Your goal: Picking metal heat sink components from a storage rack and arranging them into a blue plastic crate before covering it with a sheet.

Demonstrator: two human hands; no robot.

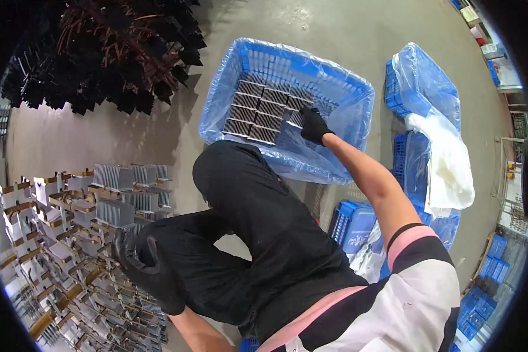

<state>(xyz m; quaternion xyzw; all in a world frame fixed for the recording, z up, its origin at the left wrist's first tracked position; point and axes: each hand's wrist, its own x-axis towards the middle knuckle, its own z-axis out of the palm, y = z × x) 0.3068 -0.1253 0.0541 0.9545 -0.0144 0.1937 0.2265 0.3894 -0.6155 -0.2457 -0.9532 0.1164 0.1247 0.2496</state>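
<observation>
My right hand (315,125), in a black glove, reaches into a blue crate (340,79) lined with clear plastic. Its fingers are closed on the edge of a finned metal heat sink (295,119) at the right side of the packed rows. Several more heat sinks (268,121) lie side by side there, fins upward. My left hand (149,270), also black-gloved, hangs low beside my bent leg, near a rack of parts. Its fingers look parted, and I see nothing held in them; dark clothing behind blurs their outline.
At left stands a rack (64,205) hung with many silvery heat sinks (113,178). Dark parts hang in a bunch (111,53) at upper left. On the right are more lined blue crates (422,79), with white plastic sheeting (449,170) draped over one.
</observation>
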